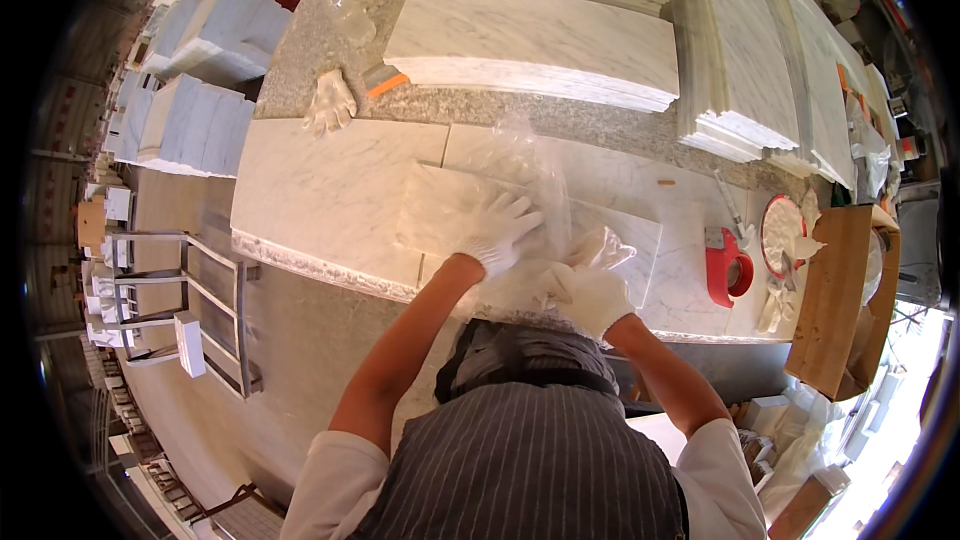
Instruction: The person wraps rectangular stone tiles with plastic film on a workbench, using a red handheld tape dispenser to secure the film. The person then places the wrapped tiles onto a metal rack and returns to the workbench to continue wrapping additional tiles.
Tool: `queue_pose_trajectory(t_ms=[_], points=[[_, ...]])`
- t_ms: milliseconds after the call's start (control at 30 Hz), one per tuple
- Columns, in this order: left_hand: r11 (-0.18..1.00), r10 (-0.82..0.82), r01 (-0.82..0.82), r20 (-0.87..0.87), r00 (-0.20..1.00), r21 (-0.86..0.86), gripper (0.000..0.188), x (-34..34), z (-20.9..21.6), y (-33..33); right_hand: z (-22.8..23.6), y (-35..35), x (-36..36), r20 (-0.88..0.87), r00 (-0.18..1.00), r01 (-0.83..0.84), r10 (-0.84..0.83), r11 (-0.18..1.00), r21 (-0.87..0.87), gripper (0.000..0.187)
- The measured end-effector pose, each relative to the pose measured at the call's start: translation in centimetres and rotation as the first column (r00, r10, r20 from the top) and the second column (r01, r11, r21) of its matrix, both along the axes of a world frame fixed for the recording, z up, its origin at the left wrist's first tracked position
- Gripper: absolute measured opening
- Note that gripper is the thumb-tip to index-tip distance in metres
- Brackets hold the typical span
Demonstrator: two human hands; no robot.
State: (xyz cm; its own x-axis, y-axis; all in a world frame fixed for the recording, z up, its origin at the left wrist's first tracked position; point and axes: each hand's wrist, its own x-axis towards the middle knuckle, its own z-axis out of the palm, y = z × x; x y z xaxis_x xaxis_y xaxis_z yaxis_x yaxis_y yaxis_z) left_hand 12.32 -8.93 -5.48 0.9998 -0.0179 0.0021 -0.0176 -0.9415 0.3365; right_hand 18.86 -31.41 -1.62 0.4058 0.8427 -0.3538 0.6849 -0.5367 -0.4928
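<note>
My left hand (499, 229), in a white knit glove, lies with fingers spread on clear plastic wrap (549, 195) that covers a white marble tile (430, 210). Close to the table's near edge, my right hand (594, 300), also gloved, has its fingers closed on a bunched part of the plastic wrap. Loose wrap rises in folds beyond my left hand and crumples beside my right. The tile's right part (625, 225) shows past the film. Larger marble slabs (330, 180) form the worktop beneath.
Stacked marble slabs (530, 40) stand at the back, with more stacks (745, 50) to the right. A spare glove (331, 102) and an orange-edged scraper (386, 80) lie back left. A red tape dispenser (722, 267), a red-rimmed round container (782, 230) and a cardboard box (832, 300) are rightward.
</note>
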Motion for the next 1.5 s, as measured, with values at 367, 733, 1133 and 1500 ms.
queue_pose_trajectory(t_ms=[367,733,1133,1500], points=[[0.969,0.050,0.015,-0.256,0.965,0.247,0.015,-5.5,-0.3,7.7,2.3,-2.9,-0.9,-0.236,0.883,0.427,-0.405,0.903,0.046,0.030],[0.738,0.321,-0.206,-0.065,0.945,0.643,0.024,1.1,2.2,20.3,1.3,-3.0,-2.6,-0.342,0.874,0.399,-0.346,0.912,0.097,0.039],[0.667,0.739,-0.738,0.208,0.640,-0.099,0.062,-1.5,-2.0,8.1,2.3,-3.4,-1.0,-0.509,0.776,0.476,-0.372,0.875,0.085,0.042],[0.804,0.405,-0.473,0.250,0.879,0.361,0.029,-1.4,-2.6,3.1,3.7,-6.2,2.9,-0.689,0.507,0.848,-0.518,0.445,0.289,0.038]])
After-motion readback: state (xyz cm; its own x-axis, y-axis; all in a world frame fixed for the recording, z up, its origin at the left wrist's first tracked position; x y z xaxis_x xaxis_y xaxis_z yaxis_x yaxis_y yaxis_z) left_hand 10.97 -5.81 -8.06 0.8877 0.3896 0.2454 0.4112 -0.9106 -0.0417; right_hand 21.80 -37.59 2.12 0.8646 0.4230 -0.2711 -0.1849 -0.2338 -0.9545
